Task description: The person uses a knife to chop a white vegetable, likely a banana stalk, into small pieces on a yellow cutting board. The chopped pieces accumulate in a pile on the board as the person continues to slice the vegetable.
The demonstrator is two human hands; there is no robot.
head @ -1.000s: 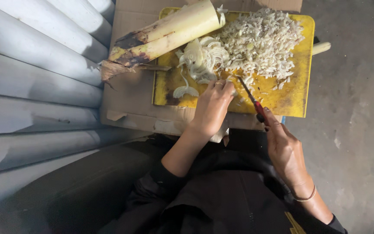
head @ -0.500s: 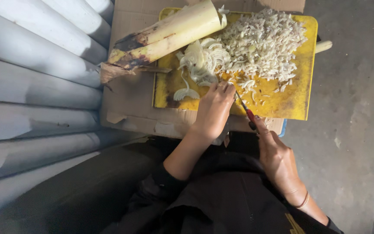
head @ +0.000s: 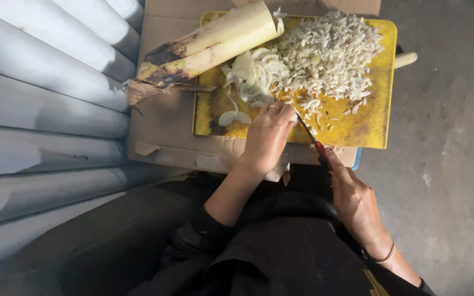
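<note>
Head view shows our left hand (head: 268,136) curled down on the near edge of the yellow cutting board (head: 379,118), fingertips pinning a stack of pale sliced rings (head: 252,75) so they stay put beside the blade. Our right hand (head: 353,201), just off the board's near side, grips the red-handled knife (head: 309,133) with its tip angled onto the board against those fingers. Chopped shreds (head: 330,52) are heaped at the board's far right, and the banana stem (head: 215,44) lies across its far left corner.
</note>
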